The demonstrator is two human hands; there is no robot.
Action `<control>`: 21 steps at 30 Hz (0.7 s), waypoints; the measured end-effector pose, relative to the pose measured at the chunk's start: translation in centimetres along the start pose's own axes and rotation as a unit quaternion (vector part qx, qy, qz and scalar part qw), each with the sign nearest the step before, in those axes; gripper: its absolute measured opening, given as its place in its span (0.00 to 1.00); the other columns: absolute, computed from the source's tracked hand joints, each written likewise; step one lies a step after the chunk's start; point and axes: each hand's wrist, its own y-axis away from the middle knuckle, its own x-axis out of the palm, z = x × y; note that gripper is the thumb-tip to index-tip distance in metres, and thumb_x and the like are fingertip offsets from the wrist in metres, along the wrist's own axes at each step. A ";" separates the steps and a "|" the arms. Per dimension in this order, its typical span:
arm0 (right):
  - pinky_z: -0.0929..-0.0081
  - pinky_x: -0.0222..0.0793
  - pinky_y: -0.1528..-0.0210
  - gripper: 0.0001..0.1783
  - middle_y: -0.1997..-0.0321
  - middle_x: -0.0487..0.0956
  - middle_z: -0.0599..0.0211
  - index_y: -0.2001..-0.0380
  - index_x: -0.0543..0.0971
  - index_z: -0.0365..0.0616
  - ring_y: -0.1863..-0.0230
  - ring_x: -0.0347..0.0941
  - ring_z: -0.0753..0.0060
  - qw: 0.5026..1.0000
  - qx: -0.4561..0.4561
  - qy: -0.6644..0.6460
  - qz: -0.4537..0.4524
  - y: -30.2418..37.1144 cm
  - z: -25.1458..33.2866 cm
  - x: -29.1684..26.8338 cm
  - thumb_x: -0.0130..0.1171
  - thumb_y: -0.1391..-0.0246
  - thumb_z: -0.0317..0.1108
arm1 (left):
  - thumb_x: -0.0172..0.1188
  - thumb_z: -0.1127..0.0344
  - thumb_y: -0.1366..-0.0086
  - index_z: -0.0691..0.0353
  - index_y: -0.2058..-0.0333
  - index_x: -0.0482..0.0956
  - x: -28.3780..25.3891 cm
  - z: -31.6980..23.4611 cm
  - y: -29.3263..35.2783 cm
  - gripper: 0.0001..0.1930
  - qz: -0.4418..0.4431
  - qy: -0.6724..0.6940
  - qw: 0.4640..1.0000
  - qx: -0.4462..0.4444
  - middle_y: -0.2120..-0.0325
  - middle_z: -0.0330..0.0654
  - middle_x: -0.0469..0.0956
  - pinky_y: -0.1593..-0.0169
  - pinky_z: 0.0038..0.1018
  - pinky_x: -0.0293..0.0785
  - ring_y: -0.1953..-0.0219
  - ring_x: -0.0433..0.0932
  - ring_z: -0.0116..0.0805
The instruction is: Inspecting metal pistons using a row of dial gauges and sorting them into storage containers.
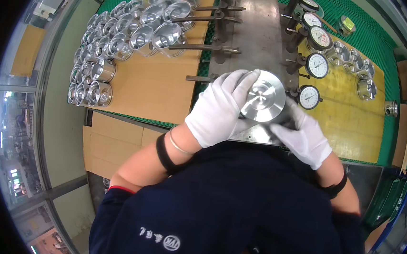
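Note:
A round silver metal piston (264, 97) with a shiny, ring-marked top faces up in front of me, at the near end of a steel plate (259, 31). My left hand (222, 104), in a white glove, is closed on its left side, fingers along the upper edge. My right hand (303, 135), also gloved, is by the lower right edge with thumb and fingers apart; whether its fingertips touch the piston is hard to tell. Just beyond the right hand's fingers is the nearest white-faced dial gauge (308, 97).
Several dial gauges on posts line the plate's right side; clamp-like metal bars (205, 48) line its left. Rows of pistons (119, 46) stand on a cardboard sheet (144, 89) at left. More pistons (366, 88) stand on a yellow board (347, 124) at right. Green matting (364, 25) lies underneath.

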 end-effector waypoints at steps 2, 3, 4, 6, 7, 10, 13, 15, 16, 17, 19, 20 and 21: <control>0.75 0.80 0.68 0.48 0.52 0.79 0.53 0.26 0.42 0.41 0.66 0.80 0.71 0.948 0.189 -0.221 0.133 0.2 -0.2 -0.2 0.60 0.40 0.33 | 0.77 0.58 0.54 0.61 0.35 0.62 0.7 0.3 -0.3 0.48 -0.005 0.033 0.999 -0.019 0.42 0.54 0.68 0.43 0.43 0.72 0.46 0.72 0.56; 0.75 0.80 0.68 0.48 0.52 0.79 0.53 0.26 0.42 0.41 0.66 0.80 0.71 0.947 0.190 -0.224 0.131 0.3 -0.7 0.1 0.60 0.40 0.33 | 0.77 0.58 0.54 0.61 0.35 0.62 1.0 0.7 -0.5 0.48 -0.002 0.034 0.999 -0.018 0.42 0.54 0.68 0.43 0.43 0.72 0.46 0.72 0.56; 0.74 0.80 0.68 0.50 0.53 0.80 0.53 0.26 0.39 0.41 0.66 0.80 0.70 0.951 0.175 -0.225 0.117 0.4 -1.1 0.5 0.60 0.40 0.34 | 0.76 0.60 0.54 0.60 0.35 0.62 1.3 1.1 -0.9 0.47 -0.009 0.078 0.997 -0.017 0.42 0.54 0.67 0.43 0.43 0.72 0.45 0.72 0.57; 0.74 0.79 0.68 0.52 0.53 0.80 0.52 0.26 0.37 0.42 0.66 0.80 0.70 0.955 0.160 -0.229 0.104 0.3 -1.1 0.8 0.60 0.40 0.34 | 0.76 0.64 0.53 0.60 0.35 0.61 1.4 1.4 -1.4 0.47 -0.016 0.133 0.991 -0.019 0.41 0.54 0.67 0.42 0.41 0.72 0.43 0.72 0.57; 0.74 0.79 0.68 0.53 0.54 0.80 0.52 0.26 0.35 0.42 0.67 0.80 0.70 0.953 0.169 -0.226 0.106 0.2 -0.7 0.7 0.60 0.40 0.34 | 0.76 0.64 0.53 0.60 0.35 0.61 1.5 1.6 -1.5 0.47 -0.014 0.133 0.991 -0.019 0.41 0.54 0.67 0.42 0.41 0.72 0.43 0.72 0.57; 0.74 0.79 0.69 0.53 0.53 0.80 0.52 0.26 0.33 0.43 0.67 0.80 0.68 0.959 0.151 -0.216 0.105 -0.1 -2.3 0.8 0.60 0.39 0.35 | 0.77 0.64 0.53 0.60 0.34 0.60 1.8 1.7 -1.8 0.48 -0.023 0.147 0.989 -0.006 0.41 0.54 0.66 0.42 0.41 0.72 0.43 0.71 0.57; 0.74 0.79 0.70 0.54 0.51 0.79 0.51 0.26 0.33 0.44 0.67 0.81 0.67 0.960 0.132 -0.221 0.107 -0.1 -2.5 0.8 0.60 0.39 0.35 | 0.77 0.65 0.54 0.61 0.34 0.59 1.8 1.8 -2.0 0.49 -0.024 0.146 0.989 -0.006 0.40 0.55 0.66 0.41 0.41 0.71 0.42 0.71 0.56; 0.74 0.79 0.70 0.54 0.50 0.79 0.50 0.26 0.33 0.45 0.67 0.82 0.66 0.956 0.139 -0.235 0.109 -0.2 -2.2 0.8 0.60 0.40 0.36 | 0.77 0.66 0.54 0.62 0.34 0.59 1.9 2.0 -2.2 0.50 -0.028 0.167 0.985 -0.002 0.41 0.56 0.67 0.41 0.41 0.71 0.42 0.71 0.57; 0.74 0.79 0.71 0.54 0.49 0.78 0.49 0.25 0.33 0.45 0.67 0.82 0.65 0.955 0.147 -0.232 0.109 -0.2 -2.1 0.8 0.60 0.40 0.36 | 0.77 0.66 0.54 0.62 0.34 0.59 1.9 2.0 -2.2 0.50 -0.027 0.168 0.985 0.000 0.41 0.56 0.67 0.41 0.41 0.71 0.42 0.71 0.57; 0.74 0.78 0.71 0.54 0.48 0.78 0.48 0.25 0.33 0.46 0.67 0.82 0.65 0.955 0.155 -0.229 0.109 -0.3 -2.1 0.8 0.60 0.40 0.36 | 0.77 0.66 0.54 0.62 0.34 0.59 1.9 2.0 -2.3 0.50 -0.033 0.165 0.986 0.004 0.41 0.57 0.67 0.41 0.42 0.71 0.43 0.71 0.58; 0.74 0.78 0.71 0.54 0.47 0.77 0.48 0.25 0.33 0.47 0.67 0.82 0.64 0.951 0.168 -0.234 0.110 -0.4 -1.6 0.7 0.60 0.40 0.36 | 0.78 0.66 0.54 0.63 0.34 0.58 1.9 2.0 -2.2 0.50 -0.037 0.162 0.986 0.008 0.41 0.58 0.67 0.41 0.42 0.71 0.43 0.71 0.58; 0.74 0.78 0.72 0.54 0.46 0.77 0.47 0.25 0.33 0.48 0.67 0.82 0.64 0.948 0.180 -0.237 0.112 -0.5 -1.5 0.7 0.60 0.40 0.36 | 0.78 0.66 0.54 0.63 0.34 0.58 1.9 2.1 -2.2 0.50 -0.039 0.154 0.987 0.006 0.41 0.58 0.67 0.41 0.42 0.71 0.43 0.72 0.59; 0.74 0.78 0.72 0.54 0.46 0.77 0.47 0.25 0.33 0.48 0.67 0.82 0.64 0.948 0.180 -0.238 0.110 -0.5 -1.6 0.7 0.60 0.40 0.36 | 0.78 0.65 0.54 0.63 0.34 0.58 1.9 2.1 -2.2 0.50 -0.040 0.147 0.988 0.005 0.42 0.59 0.67 0.41 0.42 0.71 0.43 0.72 0.59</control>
